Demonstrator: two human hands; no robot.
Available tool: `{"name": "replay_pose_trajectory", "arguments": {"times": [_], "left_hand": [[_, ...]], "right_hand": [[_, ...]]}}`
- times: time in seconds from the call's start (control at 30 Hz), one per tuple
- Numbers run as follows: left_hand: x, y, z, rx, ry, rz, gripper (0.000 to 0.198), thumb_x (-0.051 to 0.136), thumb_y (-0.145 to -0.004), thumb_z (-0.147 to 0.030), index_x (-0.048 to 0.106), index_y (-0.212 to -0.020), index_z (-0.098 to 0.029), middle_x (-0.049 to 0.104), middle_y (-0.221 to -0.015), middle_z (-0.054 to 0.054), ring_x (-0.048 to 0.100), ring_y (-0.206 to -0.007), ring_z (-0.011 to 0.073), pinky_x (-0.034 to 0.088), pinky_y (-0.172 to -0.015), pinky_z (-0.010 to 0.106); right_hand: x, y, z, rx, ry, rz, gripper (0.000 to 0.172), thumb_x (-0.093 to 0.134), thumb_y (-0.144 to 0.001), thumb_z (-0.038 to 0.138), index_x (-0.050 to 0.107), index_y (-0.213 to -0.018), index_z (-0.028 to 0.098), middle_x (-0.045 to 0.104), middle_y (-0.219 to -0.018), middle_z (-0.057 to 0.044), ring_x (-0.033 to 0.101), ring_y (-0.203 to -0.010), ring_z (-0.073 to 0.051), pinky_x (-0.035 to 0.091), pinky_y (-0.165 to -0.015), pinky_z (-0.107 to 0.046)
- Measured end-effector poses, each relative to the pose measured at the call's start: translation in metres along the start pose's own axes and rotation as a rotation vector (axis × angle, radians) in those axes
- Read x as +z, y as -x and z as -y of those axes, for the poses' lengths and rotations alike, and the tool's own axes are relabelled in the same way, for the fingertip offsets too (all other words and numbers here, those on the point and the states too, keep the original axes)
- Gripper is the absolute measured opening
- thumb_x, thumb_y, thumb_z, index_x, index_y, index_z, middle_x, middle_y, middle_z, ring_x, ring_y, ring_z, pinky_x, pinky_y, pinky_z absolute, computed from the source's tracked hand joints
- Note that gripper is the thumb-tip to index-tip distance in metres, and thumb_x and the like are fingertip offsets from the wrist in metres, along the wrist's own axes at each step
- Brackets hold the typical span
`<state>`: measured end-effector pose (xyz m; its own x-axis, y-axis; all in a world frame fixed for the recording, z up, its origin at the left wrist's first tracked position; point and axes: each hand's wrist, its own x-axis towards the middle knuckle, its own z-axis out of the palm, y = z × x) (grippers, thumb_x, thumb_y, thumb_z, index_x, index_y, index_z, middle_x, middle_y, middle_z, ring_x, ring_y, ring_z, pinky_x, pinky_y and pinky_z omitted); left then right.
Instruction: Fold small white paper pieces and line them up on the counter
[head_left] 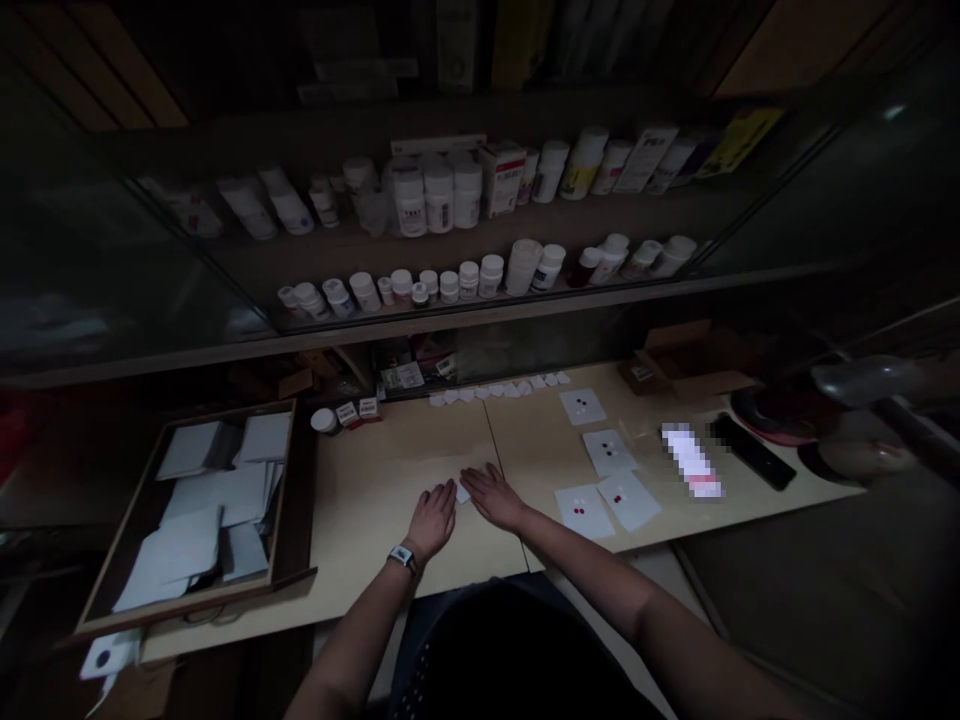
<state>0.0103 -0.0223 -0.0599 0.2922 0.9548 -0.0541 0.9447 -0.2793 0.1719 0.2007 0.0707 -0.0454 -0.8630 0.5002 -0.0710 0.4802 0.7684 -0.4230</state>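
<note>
While my left hand and right hand lie palm-down on the pale laminate counter, a small folded white paper packet sits betw. them, right at the fingertips; both hands open, fingers flat & spread, no pinch, nothing clearly held; too dim to tell if the tips actually touch the packet; nothing stands betw. it & my fingers; dark-strapped wristwatch on L wrist; to my R, four white paper squares with red & dark pills lie on the counter, beyond them a pixel-blurred white oblong object & a black rectangular remote; along the back edge runs a row of small folded white paper packets; flat brown cardboard box back R; to my L, a wooden drawer-like tray holds loose stacks of white paper squares; small white jar near its corner; glass-fronted shelves behind hold many white plastic pill bottles; packet itself small, white, creased, lying flat, approx. same tone as the row behind.
</note>
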Motion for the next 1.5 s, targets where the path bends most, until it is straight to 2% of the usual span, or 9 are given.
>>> {"name": "replay_pose_trajectory", "arguments": {"times": [0.23, 0.43, 0.53, 0.67, 0.83, 1.0, 1.17, 1.37, 1.5], "left_hand": [[0.000, 0.008, -0.012, 0.043, -0.009, 0.042, 0.058, 0.034, -0.094, -0.034, 0.019, -0.147, -0.017, 0.028, -0.150, 0.011, 0.022, -0.138, 0.0264, 0.020, -0.108, 0.052], [-0.004, 0.005, -0.014, 0.031, 0.031, 0.086, 0.055, 0.035, -0.094, -0.037, 0.022, -0.146, -0.024, 0.023, -0.152, 0.010, 0.019, -0.138, 0.0290, 0.016, -0.108, 0.059], [-0.007, 0.002, -0.016, 0.019, 0.059, 0.082, 0.054, 0.037, -0.094, -0.039, 0.026, -0.145, -0.025, 0.028, -0.150, 0.011, 0.023, -0.137, 0.0296, 0.017, -0.108, 0.057], [-0.016, -0.005, -0.020, -0.008, 0.104, 0.051, 0.048, 0.041, -0.092, -0.038, 0.040, -0.139, -0.024, 0.041, -0.140, 0.013, 0.034, -0.128, 0.0297, 0.025, -0.105, 0.052], [-0.026, -0.019, -0.021, -0.046, 0.137, -0.029, 0.036, 0.044, -0.090, -0.022, 0.056, -0.124, -0.024, 0.055, -0.114, 0.011, 0.049, -0.104, 0.0246, 0.040, -0.090, 0.041], [-0.028, -0.032, -0.018, -0.132, 0.230, -0.045, 0.029, 0.047, -0.087, -0.022, 0.063, -0.110, -0.023, 0.058, -0.094, 0.007, 0.054, -0.087, 0.0205, 0.044, -0.077, 0.033], [-0.024, -0.038, -0.020, -0.262, 0.354, -0.097, 0.028, 0.048, -0.086, -0.021, 0.061, -0.111, -0.019, 0.060, -0.097, 0.007, 0.056, -0.088, 0.0185, 0.045, -0.078, 0.030], [-0.017, -0.034, -0.021, -0.247, 0.293, -0.125, 0.021, 0.045, -0.091, -0.027, 0.063, -0.099, -0.019, 0.062, -0.097, 0.007, 0.055, -0.092, 0.0196, 0.046, -0.079, 0.031], [-0.009, -0.027, -0.021, -0.157, 0.206, -0.165, 0.025, 0.043, -0.093, -0.031, 0.066, -0.095, -0.019, 0.063, -0.104, 0.008, 0.053, -0.096, 0.0211, 0.046, -0.080, 0.033]], "right_hand": [[-0.005, 0.000, 0.003, 0.027, -0.013, 0.053, 0.049, 0.037, -0.094, 0.024, 0.034, -0.142, 0.017, 0.036, -0.146, -0.013, 0.029, -0.136, -0.023, 0.019, -0.110, -0.048], [0.001, 0.001, 0.000, 0.034, 0.011, 0.011, 0.049, 0.037, -0.095, 0.029, 0.034, -0.142, 0.016, 0.034, -0.147, -0.013, 0.029, -0.135, -0.024, 0.025, -0.106, -0.047], [0.007, -0.001, 0.000, 0.133, 0.027, -0.060, 0.046, 0.038, -0.094, 0.028, 0.039, -0.140, 0.018, 0.036, -0.146, -0.014, 0.032, -0.133, -0.025, 0.025, -0.105, -0.047], [0.003, -0.013, 0.001, 0.304, -0.031, -0.155, 0.041, 0.041, -0.091, 0.019, 0.050, -0.131, 0.018, 0.049, -0.135, -0.013, 0.040, -0.124, -0.023, 0.029, -0.102, -0.041], [-0.015, -0.037, -0.005, 0.338, -0.164, -0.110, 0.026, 0.053, -0.085, 0.018, 0.065, -0.108, 0.019, 0.061, -0.109, -0.009, 0.052, -0.103, -0.020, 0.038, -0.089, -0.032], [-0.019, -0.043, -0.013, 0.364, -0.262, -0.097, 0.029, 0.052, -0.082, 0.012, 0.062, -0.108, 0.018, 0.060, -0.107, -0.007, 0.054, -0.100, -0.019, 0.040, -0.085, -0.028], [-0.012, -0.032, -0.009, 0.363, -0.289, -0.116, 0.033, 0.050, -0.081, 0.010, 0.060, -0.112, 0.016, 0.059, -0.108, -0.008, 0.053, -0.100, -0.019, 0.041, -0.086, -0.029], [-0.016, -0.025, -0.002, 0.352, -0.219, -0.100, 0.034, 0.051, -0.084, 0.015, 0.058, -0.116, 0.019, 0.057, -0.110, -0.008, 0.052, -0.104, -0.020, 0.040, -0.087, -0.030], [-0.017, -0.026, -0.001, 0.368, -0.200, -0.087, 0.030, 0.052, -0.084, 0.017, 0.059, -0.113, 0.020, 0.057, -0.109, -0.007, 0.053, -0.101, -0.019, 0.041, -0.084, -0.028]]}}
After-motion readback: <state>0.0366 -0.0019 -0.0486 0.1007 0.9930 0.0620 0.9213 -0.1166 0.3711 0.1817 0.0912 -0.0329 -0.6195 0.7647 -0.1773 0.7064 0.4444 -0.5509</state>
